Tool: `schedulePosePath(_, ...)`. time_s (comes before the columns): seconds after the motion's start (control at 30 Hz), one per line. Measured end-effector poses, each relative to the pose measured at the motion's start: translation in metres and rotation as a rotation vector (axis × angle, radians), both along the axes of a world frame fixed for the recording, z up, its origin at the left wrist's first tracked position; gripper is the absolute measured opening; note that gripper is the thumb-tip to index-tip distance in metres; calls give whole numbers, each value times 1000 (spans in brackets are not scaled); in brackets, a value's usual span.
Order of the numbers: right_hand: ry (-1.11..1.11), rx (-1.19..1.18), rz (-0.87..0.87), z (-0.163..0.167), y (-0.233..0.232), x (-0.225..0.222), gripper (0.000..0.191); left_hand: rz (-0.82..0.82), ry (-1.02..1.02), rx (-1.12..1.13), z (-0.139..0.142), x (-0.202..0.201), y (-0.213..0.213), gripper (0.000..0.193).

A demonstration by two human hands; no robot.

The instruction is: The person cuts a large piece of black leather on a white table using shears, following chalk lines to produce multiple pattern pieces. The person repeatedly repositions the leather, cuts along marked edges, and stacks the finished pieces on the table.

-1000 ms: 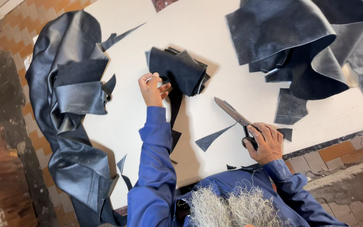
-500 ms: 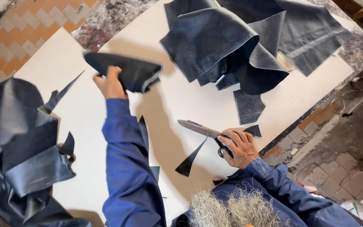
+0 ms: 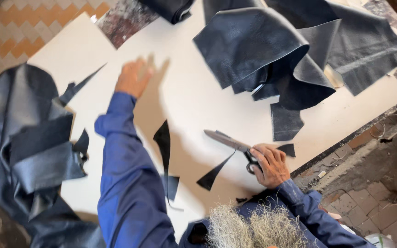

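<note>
Scissors point(image 3: 229, 141) gripped shut in right hand point(image 3: 268, 165) on white board point(image 3: 184, 98); left hand point(image 3: 133, 78) blurred, apparently empty, fingers open; dark leather offcuts point(image 3: 213, 174) already cut, large leather hides point(image 3: 272, 46) uncut.

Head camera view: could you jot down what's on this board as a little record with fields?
surface: white board over a patterned floor
left hand: stretched out, blurred, open, holding nothing
right hand: gripping the scissors by the handles, blades lying low over the board
big leather pile: dark, crumpled, at the far right of the board
second pile: dark leather hanging off the board's left edge
folded piece: at the top edge, partly out of view
scraps: a pointed offcut under the scissors, a curved strip beside the left sleeve
</note>
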State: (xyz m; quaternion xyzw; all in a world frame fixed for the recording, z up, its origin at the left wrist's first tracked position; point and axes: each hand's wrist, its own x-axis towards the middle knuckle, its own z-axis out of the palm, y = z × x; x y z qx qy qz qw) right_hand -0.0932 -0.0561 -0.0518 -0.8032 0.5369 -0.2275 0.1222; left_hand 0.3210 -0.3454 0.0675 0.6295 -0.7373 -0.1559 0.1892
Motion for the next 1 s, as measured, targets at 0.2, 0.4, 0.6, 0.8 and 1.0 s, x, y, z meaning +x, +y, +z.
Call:
schedulePosePath(0.2, 62, -87, -42, 2, 14, 12, 68, 157, -236, 74, -53, 52, 227, 47)
schedulePosePath(0.4, 353, -16, -196, 10, -1, 28, 53, 257, -71, -12, -71, -13, 384, 59)
schedulePosePath(0.6, 361, -310, 87, 23, -42, 17, 48, 460, 114, -141, -73, -116, 512, 15)
schedulePosePath(0.8, 414, -145, 440, 25, -28, 53, 62, 645, 140, -253, -83, -186, 620, 18)
schedulePosePath(1.0, 542, -150, 272, 33, -42, 75, 64, 1041, 275, 160, -93, -235, 697, 19)
